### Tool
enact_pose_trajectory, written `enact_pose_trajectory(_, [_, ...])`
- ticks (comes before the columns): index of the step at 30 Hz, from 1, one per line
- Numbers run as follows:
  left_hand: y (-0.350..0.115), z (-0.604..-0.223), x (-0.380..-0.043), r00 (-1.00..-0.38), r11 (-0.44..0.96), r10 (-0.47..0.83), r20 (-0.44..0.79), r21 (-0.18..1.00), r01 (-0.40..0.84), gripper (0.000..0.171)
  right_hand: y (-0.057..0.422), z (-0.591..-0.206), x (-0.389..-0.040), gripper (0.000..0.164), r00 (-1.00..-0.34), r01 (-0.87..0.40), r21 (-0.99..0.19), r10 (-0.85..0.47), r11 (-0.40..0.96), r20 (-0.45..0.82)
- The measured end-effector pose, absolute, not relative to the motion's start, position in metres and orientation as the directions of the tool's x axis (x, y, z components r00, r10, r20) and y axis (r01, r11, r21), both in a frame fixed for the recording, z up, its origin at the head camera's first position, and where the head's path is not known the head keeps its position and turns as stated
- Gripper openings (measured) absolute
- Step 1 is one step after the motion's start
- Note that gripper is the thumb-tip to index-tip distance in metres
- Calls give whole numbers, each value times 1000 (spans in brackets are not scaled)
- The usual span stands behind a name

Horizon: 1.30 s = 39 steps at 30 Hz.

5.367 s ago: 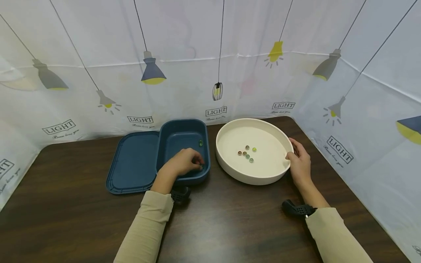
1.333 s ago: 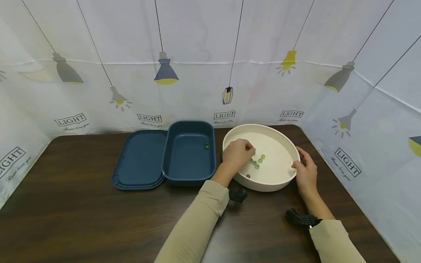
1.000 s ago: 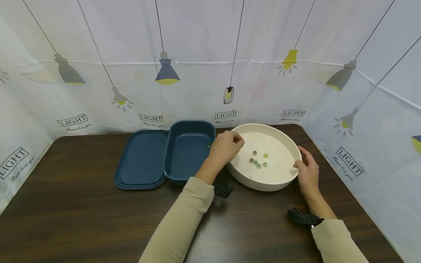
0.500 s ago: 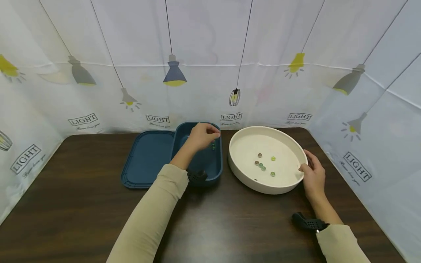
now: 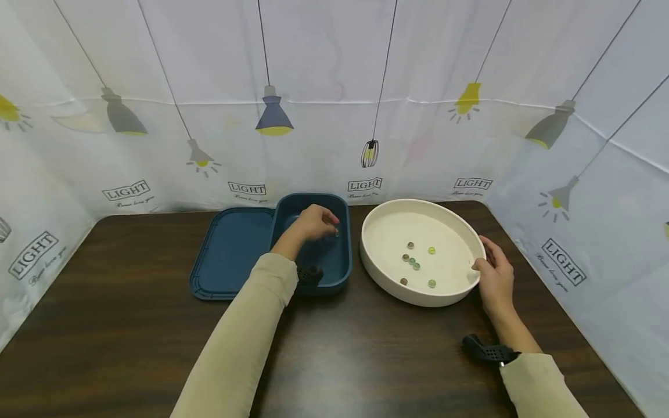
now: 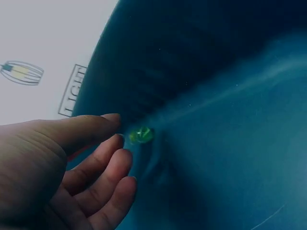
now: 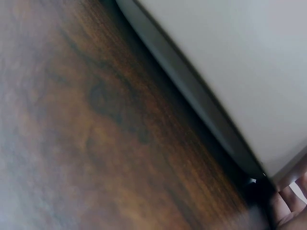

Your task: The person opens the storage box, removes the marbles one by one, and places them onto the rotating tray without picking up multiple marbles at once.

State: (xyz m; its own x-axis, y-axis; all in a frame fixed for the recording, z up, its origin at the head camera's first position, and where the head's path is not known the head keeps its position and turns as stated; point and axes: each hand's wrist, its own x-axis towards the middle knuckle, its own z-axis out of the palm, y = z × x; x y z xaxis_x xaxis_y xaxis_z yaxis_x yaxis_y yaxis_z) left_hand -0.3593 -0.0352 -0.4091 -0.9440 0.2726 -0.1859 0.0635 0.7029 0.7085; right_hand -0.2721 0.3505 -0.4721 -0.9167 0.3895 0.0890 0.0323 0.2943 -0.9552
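My left hand (image 5: 315,223) reaches down into the deep blue rectangular box (image 5: 344,264). In the left wrist view its thumb and bent fingers are parted just short of a green glass marble (image 6: 145,134), with a yellow-green one (image 6: 133,138) against it in the box's corner. Nothing shows between the fingertips. My right hand (image 5: 496,278) grips the right rim of the round cream tray (image 5: 372,264), thumb over the edge and fingers outside. Several glass marbles (image 5: 405,257), brownish, green and yellow-green, lie scattered on the tray's floor.
A flat blue lid (image 5: 230,255) lies left of the box, close beside it. All stand on a dark wooden table (image 5: 130,325). Behind and to the right hangs a white curtain (image 5: 324,69) printed with lamps at the table's edges.
My left hand has gone from above the cream tray leftward and down into the blue box. The tray holds more marbles than at first, and some have rolled. The right hand keeps its grip.
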Motion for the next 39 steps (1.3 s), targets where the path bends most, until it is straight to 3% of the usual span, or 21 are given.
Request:
enact_pose_trajectory(8, [-34, -415, -362, -930, 716, 288, -230, 697, 49, 23, 350, -471, -272, 70, -917, 23, -954, 387, 298, 99])
enact_pose_trajectory(22, [-26, -416, -362, -917, 824, 327, -230, 545, 157, 18, 351, -473, -271, 69, -919, 9, -956, 380, 293, 108])
enact_pose_trajectory(29, [-25, -411, -362, -956, 875, 215, -200, 474, 98, 11, 348, -474, -272, 69, -918, 1, -953, 379, 302, 119])
enact_pose_trajectory(39, [-9, -381, -345, -985, 816, 160, -71, 570, 92, 17, 352, -471, -269, 68, -922, 11, -948, 370, 318, 114])
